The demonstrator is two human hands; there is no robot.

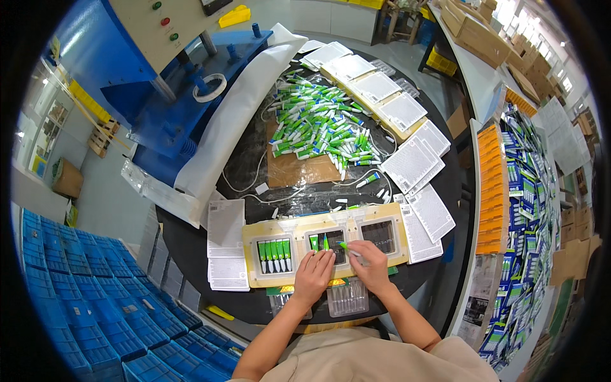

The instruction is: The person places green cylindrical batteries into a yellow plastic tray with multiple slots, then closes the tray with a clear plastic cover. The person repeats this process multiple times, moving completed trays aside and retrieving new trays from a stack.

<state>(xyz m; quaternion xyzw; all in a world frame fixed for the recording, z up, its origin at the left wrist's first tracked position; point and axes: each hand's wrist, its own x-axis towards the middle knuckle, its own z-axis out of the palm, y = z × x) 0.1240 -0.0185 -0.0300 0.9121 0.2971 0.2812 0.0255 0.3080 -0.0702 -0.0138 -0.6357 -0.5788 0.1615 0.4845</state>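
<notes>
A yellow frame with three clear plastic blister windows lies in front of me. Its left window holds several green tubes with white caps, lined up side by side. In the middle window stand two more green tubes, and the fingers of my left hand are closed round the lower end of the right-hand one. Just right of it, my right hand pinches another green tube, tilted over the middle window. Dark surface shows through the right window.
Beyond the frame, a large heap of tubes lies on cardboard. White printed cards are stacked left and right of it. Clear blisters lie at the near edge. A blue press stands far left, with blue crates nearer left.
</notes>
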